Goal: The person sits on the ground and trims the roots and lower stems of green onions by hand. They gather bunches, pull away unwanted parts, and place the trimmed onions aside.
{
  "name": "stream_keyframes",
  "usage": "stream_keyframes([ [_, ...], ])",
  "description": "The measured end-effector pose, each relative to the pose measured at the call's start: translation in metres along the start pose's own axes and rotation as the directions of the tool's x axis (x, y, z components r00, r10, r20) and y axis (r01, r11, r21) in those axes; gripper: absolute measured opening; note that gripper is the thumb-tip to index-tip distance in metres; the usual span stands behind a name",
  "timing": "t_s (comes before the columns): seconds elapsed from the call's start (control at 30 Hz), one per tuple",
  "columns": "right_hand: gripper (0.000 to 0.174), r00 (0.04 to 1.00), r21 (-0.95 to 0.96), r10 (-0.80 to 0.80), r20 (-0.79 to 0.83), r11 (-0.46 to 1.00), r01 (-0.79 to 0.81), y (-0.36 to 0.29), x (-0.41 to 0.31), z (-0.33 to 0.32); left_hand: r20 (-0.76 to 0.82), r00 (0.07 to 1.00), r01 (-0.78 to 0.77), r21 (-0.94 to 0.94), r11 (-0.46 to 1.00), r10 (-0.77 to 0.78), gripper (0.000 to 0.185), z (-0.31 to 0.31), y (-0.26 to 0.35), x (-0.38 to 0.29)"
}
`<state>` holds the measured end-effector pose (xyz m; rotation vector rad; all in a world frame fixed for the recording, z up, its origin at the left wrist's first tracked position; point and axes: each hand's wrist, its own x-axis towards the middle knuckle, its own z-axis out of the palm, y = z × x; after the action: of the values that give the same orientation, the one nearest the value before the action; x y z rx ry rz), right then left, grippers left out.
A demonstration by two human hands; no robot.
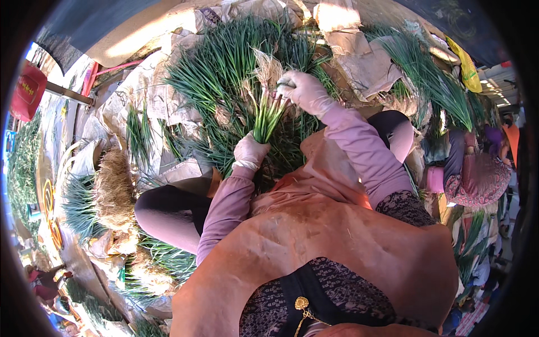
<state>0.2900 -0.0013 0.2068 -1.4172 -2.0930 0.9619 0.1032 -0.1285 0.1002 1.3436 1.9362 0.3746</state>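
My left hand (250, 152), in a pale glove, grips a bunch of green onions (268, 116) around its green stalks. The bunch's pale, dry root ends (268, 69) point away from me. Close to those roots, on their right side, my gloved right hand (304, 90) has its fingers bent together at the bunch; whether it pinches a stalk or root there I cannot tell. Under and beyond both hands spreads a large heap of green onions (227, 54), leaves mostly pointing away. An orange-brown apron (320, 236) covers my lap.
Left of my knee lie stacked bundles with brown roots (113, 189). A small green onion bundle (137, 130) rests on pale sacking (158, 88). More green onions (429, 76) lie at the upper right beside a yellow bag (465, 67). Another person (476, 177) sits at the right, near a pink object (435, 180).
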Motion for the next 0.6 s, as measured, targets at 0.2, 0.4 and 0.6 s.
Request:
stream_keyframes([
  [0.2, 0.016, 0.978, -0.36, 0.027, -0.207, 0.927, -0.102, 0.0, 0.029, 0.014, 0.049, 0.991, -0.08, -0.511, 0.856, 0.122, 0.045, 0.017, -0.05, 0.012],
  [0.4, 0.018, 0.966, 0.57, 0.177, -0.187, 0.82, -0.04, 0.017, 0.037, -0.061, 0.175, 0.983, 0.077, -0.69, 0.72, 0.063, 0.031, -0.018, -0.034, 0.012],
  [0.6, 0.032, 0.979, -0.313, 0.203, 0.021, 0.931, -0.187, -0.005, 0.014, -0.004, 0.226, 0.972, 0.118, -0.691, 0.713, 0.058, 0.029, -0.015, -0.042, 0.019],
])
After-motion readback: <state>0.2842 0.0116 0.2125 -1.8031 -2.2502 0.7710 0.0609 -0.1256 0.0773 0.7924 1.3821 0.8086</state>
